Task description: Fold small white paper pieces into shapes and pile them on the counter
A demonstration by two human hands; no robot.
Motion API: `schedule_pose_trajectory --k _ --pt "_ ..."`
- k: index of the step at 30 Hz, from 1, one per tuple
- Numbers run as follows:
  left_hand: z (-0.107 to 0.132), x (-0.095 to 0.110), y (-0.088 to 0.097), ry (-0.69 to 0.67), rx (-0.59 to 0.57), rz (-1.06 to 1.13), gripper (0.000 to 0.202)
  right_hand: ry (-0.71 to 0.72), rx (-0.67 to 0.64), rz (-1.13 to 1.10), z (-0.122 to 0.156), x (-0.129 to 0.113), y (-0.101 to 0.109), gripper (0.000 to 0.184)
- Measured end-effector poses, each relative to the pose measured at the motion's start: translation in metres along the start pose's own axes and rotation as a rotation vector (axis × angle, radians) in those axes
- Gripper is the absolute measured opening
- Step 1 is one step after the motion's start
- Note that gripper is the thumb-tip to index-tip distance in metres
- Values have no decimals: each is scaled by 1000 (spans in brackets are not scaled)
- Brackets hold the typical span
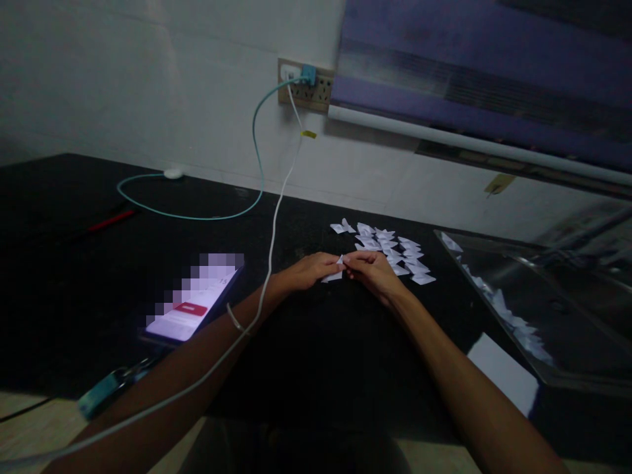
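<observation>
My left hand (pixel 312 268) and my right hand (pixel 371 268) meet at the middle of a black table (pixel 74 263). Both pinch a small white piece of paper (pixel 334 276) between their fingertips, just above the tabletop. Right behind my right hand lies a cluster of several small folded white paper pieces (pixel 395 251).
A lit phone (pixel 193 304) lies left of my left arm. A white cable (pixel 272 237) and a teal cable (pixel 197 214) run from the wall socket (pixel 305 85) across the table. A glossy tray (pixel 543 309) with paper scraps sits at right, a white sheet (pixel 503 372) beside it.
</observation>
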State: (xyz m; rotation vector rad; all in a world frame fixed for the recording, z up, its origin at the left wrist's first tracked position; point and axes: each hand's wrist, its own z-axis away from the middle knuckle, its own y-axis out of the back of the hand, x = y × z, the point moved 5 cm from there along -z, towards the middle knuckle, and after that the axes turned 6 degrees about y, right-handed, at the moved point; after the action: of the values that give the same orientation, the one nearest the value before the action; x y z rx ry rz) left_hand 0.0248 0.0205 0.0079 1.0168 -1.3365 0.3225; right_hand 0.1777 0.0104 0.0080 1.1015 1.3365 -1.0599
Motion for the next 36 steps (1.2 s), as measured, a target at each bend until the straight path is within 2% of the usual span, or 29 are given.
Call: schedule_pose_trajectory --k 8,13,17,20,23,26,30,36 --pt "1 -2 -4 36 3 -117 32 65 24 254 -1 -3 6 12" --pt "0 -2 -1 40 -4 67 44 106 -20 273 0 -4 4 10" --pt "-3 -3 1 47 30 138 37 127 -9 274 -2 -1 5 12" --pt "-3 0 1 40 79 113 31 159 24 241 -4 0 6 18" --pt "-3 4 4 28 175 93 27 216 147 191 -4 -2 11 24" --pt "-2 6 8 32 275 59 23 345 257 250 1 -12 12 24" --pt "-1 5 10 25 329 40 22 462 249 386 9 -20 2 23" --pt "1 8 9 -4 315 -9 25 461 253 486 10 -14 -2 25"
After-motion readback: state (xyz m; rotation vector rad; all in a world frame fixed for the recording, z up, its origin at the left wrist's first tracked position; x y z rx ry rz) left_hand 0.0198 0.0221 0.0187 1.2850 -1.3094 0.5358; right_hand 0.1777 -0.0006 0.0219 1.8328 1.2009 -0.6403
